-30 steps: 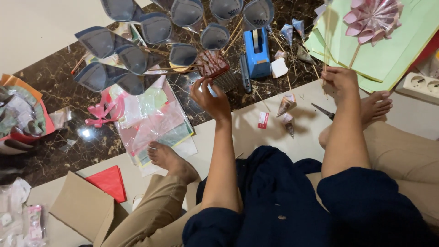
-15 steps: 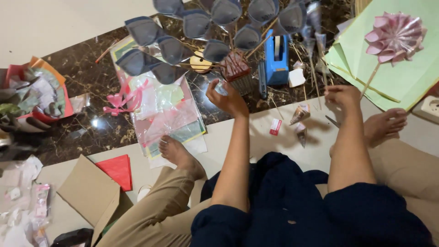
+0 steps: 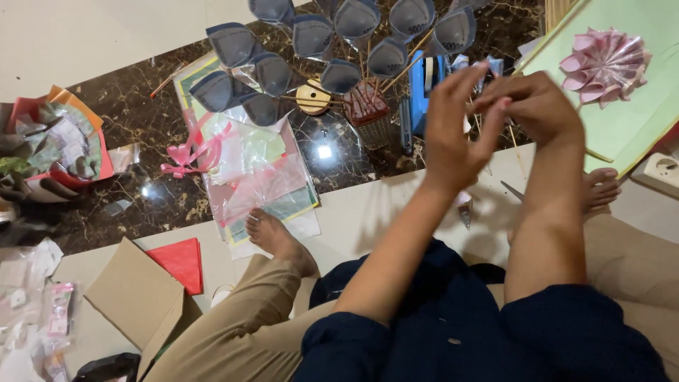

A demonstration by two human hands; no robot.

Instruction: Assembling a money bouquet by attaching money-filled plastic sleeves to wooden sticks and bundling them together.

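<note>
From the head camera, my left hand and right hand are raised together right of centre in the upper half of the frame. My left hand's fingers are spread and point up, its fingertips touching my right hand. My right hand's fingers are curled in and pinched together; whether anything small sits between them I cannot tell, as both hands are blurred.

Just behind my hands, on the dark marble floor, lies a blue tape dispenser. Left of it stands a small woven basket holding thin wooden sticks that fan out towards the top edge, each topped with a folded blue-grey paper petal.

Centre left, a clear plastic sleeve lies flat with coloured sheets inside it and a pink ribbon at its left edge. At the far left edge, a red and orange paper wrap holds a bunch of folded paper pieces.

Upper right, a pink pleated paper flower rests on a stack of pale green sheets. Lower left, a brown cardboard box lies open beside a red paper triangle. My bare left foot rests on the sleeve's lower edge.
</note>
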